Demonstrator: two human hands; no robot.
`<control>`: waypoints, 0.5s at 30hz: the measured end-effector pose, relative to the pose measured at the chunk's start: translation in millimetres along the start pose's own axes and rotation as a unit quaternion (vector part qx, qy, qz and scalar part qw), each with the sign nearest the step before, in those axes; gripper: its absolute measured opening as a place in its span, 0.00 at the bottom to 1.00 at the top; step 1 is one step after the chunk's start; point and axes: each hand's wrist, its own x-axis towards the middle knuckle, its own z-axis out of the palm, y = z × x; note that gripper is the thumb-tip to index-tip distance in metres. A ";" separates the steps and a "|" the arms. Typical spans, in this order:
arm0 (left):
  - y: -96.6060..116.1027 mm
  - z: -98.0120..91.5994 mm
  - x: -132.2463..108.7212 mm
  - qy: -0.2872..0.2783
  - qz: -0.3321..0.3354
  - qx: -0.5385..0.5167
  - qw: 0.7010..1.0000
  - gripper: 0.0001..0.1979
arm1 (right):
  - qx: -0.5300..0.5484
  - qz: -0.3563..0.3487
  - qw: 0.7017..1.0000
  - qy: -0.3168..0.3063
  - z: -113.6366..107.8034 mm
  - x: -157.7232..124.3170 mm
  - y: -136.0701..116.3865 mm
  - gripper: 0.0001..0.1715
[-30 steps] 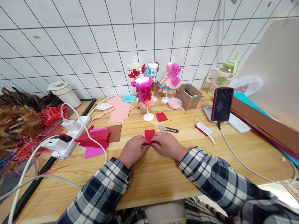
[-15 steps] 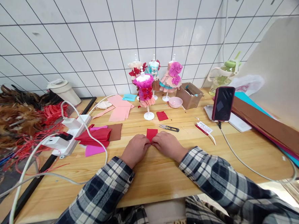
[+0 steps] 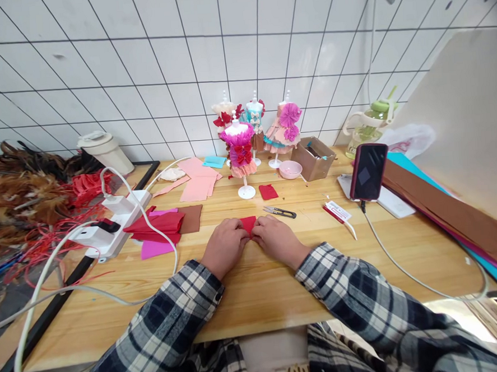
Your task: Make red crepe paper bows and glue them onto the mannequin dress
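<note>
Between my two hands, low over the wooden table, is a small piece of red crepe paper [image 3: 248, 224]. My left hand [image 3: 225, 242] pinches its left side and my right hand [image 3: 277, 238] pinches its right side, both with curled fingers. The fingers cover the paper's side edges. Just beyond my right hand lies a pair of thread snips [image 3: 280, 212]. Behind the snips rests another small red paper piece [image 3: 268, 192]. Farther back, a mini dress form [image 3: 241, 153] wears a magenta, red and peach ruffled paper dress.
More dressed forms [image 3: 285, 127] stand by the tiled wall, near a pink bowl [image 3: 290, 170] and cardboard box [image 3: 315, 159]. Red paper [image 3: 156, 227] and a power strip [image 3: 124, 224] lie left. At right are a glue tube [image 3: 338, 214], a propped phone [image 3: 369, 170] and brown sheets [image 3: 452, 213].
My fingers have moved up along both sides of the red paper, so less of it shows and its upper edge sits slightly lower. The view has shifted slightly.
</note>
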 end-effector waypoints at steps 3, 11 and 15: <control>0.5 -2.7 -0.1 -0.020 0.020 0.021 0.999 0.13 | -0.009 -0.005 1.000 -0.006 1.3 -0.5 0.8 0.13; -1.7 0.9 -0.4 -0.036 0.004 0.033 0.999 0.15 | -0.013 0.006 1.000 0.000 4.8 1.0 2.7 0.14; -0.1 -0.5 0.3 -0.025 0.001 0.030 0.999 0.13 | -0.020 0.000 1.000 0.003 4.6 1.5 1.5 0.15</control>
